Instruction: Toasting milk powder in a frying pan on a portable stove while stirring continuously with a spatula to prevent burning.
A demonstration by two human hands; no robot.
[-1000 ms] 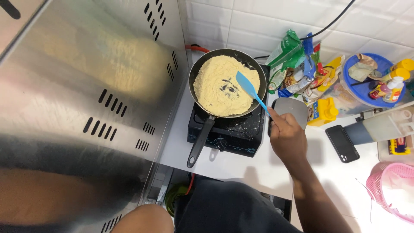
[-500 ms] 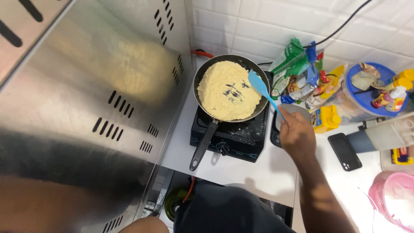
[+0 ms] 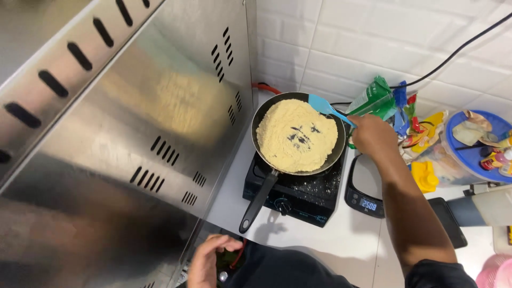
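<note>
The blue spatula (image 3: 323, 106) sat at the far right rim of the black frying pan (image 3: 338, 140), blade resting on the edge of the yellow batter round (image 3: 296, 136); right hand (image 3: 373, 137) was clenched around the spatula handle, just right of the pan, arm running down toward the bottom right; the batter round filled nearly the whole pan, pale yellow with a few dark spots near its middle; the pan sat on a black single-burner cooktop (image 3: 298, 200) on the white counter (image 3: 341, 242), long black handle (image 3: 257, 201) pointing down-left past the cooktop's front edge; left hand (image 3: 208, 261) was low at the bottom edge, well apart from the pan, fingers curled near a small dark object; can't tell whether it was gripping anything; a black kitchen scale (image 3: 365, 194) with a lit display stood just right of the cooktop, under the right forearm; coloured packets (image 3: 397, 109) were piled against the white tiled wall behind the right hand; a blue bowl (image 3: 461, 154) with scraps stood farther right; a large slotted steel panel (image 3: 133, 133) filled the left side, reflecting the batter.
</note>
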